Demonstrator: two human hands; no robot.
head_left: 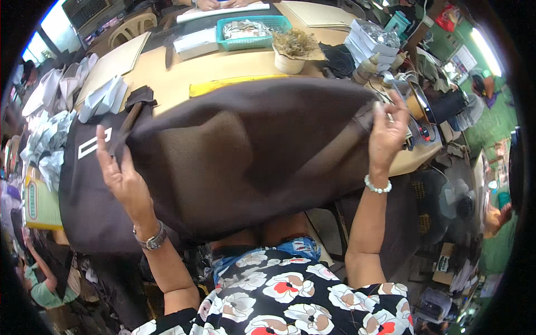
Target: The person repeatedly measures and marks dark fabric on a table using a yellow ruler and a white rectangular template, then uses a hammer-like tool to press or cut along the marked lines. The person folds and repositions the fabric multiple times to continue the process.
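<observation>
A large dark brown sheet of cloth or leather-like material [290, 145] spreads in front of me, slightly blurred, its far edge raised in a curve above the table. At its left end my left hand [123, 181] pinches the edge between thumb and fingers, the index finger pointing up. My right hand [388, 134] is closed on the right end, with some fingers raised. Beyond my left fingertips lies a brown stick-like handle [132, 118] with a dark piece at its top. Part of the table is hidden beneath the sheet.
Across the pale tabletop [167, 84] stand a teal basket [254, 43], a white pot [288, 62] holding yellowish-brown material, and stacked white boxes [368, 47]. A yellow strip [237, 84] borders the sheet. Grey-white pieces [50, 139] pile up at left. Another person's hands [220, 4] show at the far side.
</observation>
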